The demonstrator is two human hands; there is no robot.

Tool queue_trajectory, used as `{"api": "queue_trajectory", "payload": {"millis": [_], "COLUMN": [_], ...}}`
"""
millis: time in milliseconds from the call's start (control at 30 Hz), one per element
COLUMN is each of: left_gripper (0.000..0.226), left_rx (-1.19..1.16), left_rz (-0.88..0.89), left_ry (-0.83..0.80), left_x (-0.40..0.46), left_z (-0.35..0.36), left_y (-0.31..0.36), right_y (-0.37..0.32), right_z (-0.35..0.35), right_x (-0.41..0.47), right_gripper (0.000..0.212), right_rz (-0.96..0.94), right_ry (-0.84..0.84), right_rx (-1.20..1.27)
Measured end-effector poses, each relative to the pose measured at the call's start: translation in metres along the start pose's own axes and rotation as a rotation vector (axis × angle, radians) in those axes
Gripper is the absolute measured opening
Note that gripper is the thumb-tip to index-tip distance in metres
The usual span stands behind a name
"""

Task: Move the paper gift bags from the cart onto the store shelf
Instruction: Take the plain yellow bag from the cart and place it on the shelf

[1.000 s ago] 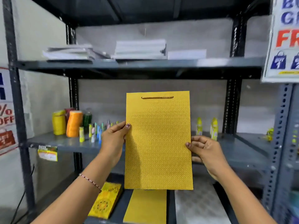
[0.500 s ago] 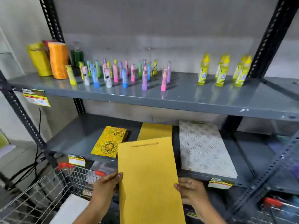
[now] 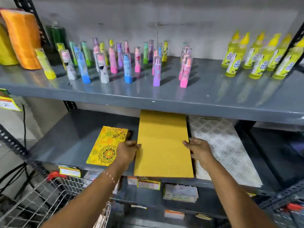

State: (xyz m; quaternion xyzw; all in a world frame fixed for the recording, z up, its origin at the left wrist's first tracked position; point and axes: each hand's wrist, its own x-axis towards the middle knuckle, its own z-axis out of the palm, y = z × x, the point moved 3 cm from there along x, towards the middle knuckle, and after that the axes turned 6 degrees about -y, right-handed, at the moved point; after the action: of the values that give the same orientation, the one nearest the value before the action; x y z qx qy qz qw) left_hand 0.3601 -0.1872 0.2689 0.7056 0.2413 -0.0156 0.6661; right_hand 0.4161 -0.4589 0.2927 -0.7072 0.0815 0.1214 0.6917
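While the left hand [image 3: 127, 151] and right hand [image 3: 198, 150] pinch the side edges of the yellow bag [image 3: 162, 145], fingers pressed on top, it lies flat on the lower shelf [image 3: 62, 137], its near edge overhanging. Released now, the thin, stiff, finely textured paper rectangle could slide off toward the wire cart [image 3: 49, 195].

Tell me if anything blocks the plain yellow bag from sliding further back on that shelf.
Nothing visible does. The plain yellow bag, held by the left hand and right hand, lies between the floral bag and white patterned bags; its far end is hidden.
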Motion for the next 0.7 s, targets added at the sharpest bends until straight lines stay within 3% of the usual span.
{"api": "queue_trajectory", "payload": {"millis": [100, 300, 400, 700], "left_gripper": [0.018, 0.019, 0.019, 0.018], "left_rx": [0.171, 0.392, 0.481, 0.414], "left_rz": [0.082, 0.060, 0.065, 0.046], "left_ry": [0.116, 0.032, 0.093, 0.133], "left_x": [0.028, 0.056, 0.059, 0.073], "left_z": [0.011, 0.023, 0.027, 0.032], "left_y": [0.010, -0.013, -0.023, -0.028], "right_y": [0.004, 0.044, 0.060, 0.080], "right_z": [0.012, 0.012, 0.011, 0.007], "right_x": [0.024, 0.045, 0.048, 0.078], "right_gripper": [0.035, 0.033, 0.030, 0.040], "right_rz": [-0.039, -0.031, -0.056, -0.123], "right_ry": [-0.012, -0.017, 0.011, 0.120], "right_rx": [-0.158, -0.326, -0.381, -0.532]}}
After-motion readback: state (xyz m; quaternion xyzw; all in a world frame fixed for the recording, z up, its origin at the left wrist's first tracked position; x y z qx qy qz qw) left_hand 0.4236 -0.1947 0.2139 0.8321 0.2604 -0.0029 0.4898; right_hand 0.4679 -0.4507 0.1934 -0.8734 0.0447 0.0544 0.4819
